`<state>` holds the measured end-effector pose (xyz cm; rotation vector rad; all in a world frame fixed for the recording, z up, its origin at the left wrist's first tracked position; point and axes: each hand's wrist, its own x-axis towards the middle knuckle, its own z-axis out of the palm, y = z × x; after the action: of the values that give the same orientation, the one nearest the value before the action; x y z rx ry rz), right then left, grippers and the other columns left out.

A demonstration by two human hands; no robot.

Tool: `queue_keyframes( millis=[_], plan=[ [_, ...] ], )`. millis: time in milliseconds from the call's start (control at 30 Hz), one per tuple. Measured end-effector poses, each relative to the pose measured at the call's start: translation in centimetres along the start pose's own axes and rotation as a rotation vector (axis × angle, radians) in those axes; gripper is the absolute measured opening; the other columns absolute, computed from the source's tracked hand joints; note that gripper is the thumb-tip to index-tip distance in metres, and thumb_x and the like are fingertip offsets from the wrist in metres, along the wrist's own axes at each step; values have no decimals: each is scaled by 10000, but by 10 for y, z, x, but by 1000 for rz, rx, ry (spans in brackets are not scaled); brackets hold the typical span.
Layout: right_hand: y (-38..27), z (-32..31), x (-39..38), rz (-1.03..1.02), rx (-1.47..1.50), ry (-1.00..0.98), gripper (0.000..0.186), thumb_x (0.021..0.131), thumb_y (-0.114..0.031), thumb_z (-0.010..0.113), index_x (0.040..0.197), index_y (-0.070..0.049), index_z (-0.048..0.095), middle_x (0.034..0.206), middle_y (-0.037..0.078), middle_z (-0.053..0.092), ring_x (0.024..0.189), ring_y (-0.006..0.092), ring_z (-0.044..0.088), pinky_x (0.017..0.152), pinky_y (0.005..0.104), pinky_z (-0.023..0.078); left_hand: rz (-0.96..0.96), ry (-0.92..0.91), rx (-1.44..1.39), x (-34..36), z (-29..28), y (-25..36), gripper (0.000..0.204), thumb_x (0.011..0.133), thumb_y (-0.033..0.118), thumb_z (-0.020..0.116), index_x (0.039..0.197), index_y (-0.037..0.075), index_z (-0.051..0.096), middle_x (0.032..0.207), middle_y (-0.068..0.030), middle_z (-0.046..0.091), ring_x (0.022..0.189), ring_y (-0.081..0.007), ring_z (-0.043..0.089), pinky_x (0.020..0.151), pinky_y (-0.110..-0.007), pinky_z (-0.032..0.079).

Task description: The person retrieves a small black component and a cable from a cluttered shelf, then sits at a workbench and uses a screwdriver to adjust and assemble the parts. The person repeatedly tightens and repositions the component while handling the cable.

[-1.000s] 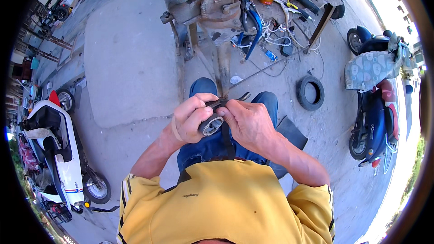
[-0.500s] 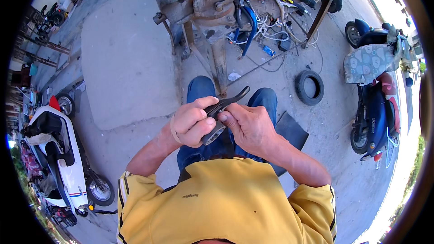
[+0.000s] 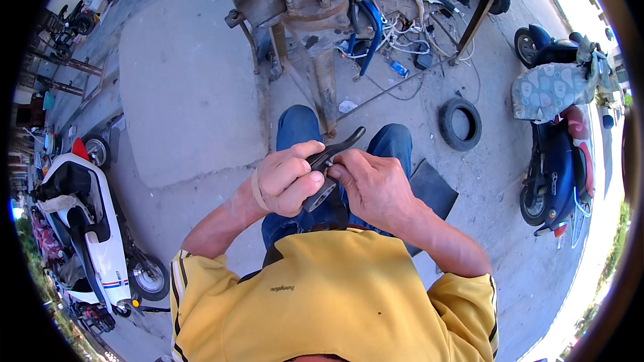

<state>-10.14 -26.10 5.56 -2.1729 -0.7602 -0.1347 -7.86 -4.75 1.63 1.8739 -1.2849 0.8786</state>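
Observation:
Over my lap, my left hand (image 3: 290, 179) is closed around a black brake lever (image 3: 350, 141) with a curved blade and a grey, ring-like lower end. The blade points up and to the right. Against the lever's middle, my right hand (image 3: 376, 186) is closed in a pinch of thumb and forefinger. A tiny light metal bit shows by that thumb tip; its kind is too small to tell. My fingers hide much of the lever's body.
Ahead stands a heavy bench vise (image 3: 305, 0) on a stand, with cables and tools beside it. A loose tire (image 3: 460, 125) and a dark mat (image 3: 433, 194) lie to the right. Scooters stand on both sides, a white one (image 3: 94, 234) left and a blue one (image 3: 560, 171) right.
Both hands and the brake lever have shifted very slightly. My right fingers have moved a little at the lever's middle. The grip of my left hand is the same.

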Motion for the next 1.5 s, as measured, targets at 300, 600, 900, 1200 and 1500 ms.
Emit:
queue_keyframes(
  millis=[300,600,900,1200,1500],
  plan=[
    [5,-3,4,-200,-306,73,168,960,-133,668,859,-46,565,743,53,551,668,212,667,529,371,518,4,73,16,2,6,-4,197,757,-96,703,879,-20,568,728,-82,432,746,-374,692,521,-387,572],
    [8,7,-3,412,557,-173,278,1031,-194,634,849,10,580,638,119,595,563,291,617,538,397,467,94,41,37,6,8,-4,170,775,-51,730,837,-8,577,739,-76,476,781,-359,705,536,-362,575],
    [34,-16,6,-70,139,-55,460,855,-325,821,1158,-33,636,965,125,670,876,328,676,780,436,547,78,-56,-94,11,9,5,205,805,-26,749,866,11,556,742,-77,434,813,-324,694,503,-326,549],
    [37,-14,2,124,113,217,364,808,-248,870,1025,-8,704,792,95,623,668,237,625,607,342,494,-153,42,-95,18,9,-12,688,795,119,874,1325,82,437,1305,-222,512,1192,-457,627,920,-482,590],
    [25,-29,0,320,363,-135,222,997,-178,679,1101,18,672,810,150,649,678,275,621,652,379,514,-751,8,-454,20,-1,-8,296,913,174,737,1100,45,546,1239,-145,566,1071,-185,565,946,-346,467]
  ],
)
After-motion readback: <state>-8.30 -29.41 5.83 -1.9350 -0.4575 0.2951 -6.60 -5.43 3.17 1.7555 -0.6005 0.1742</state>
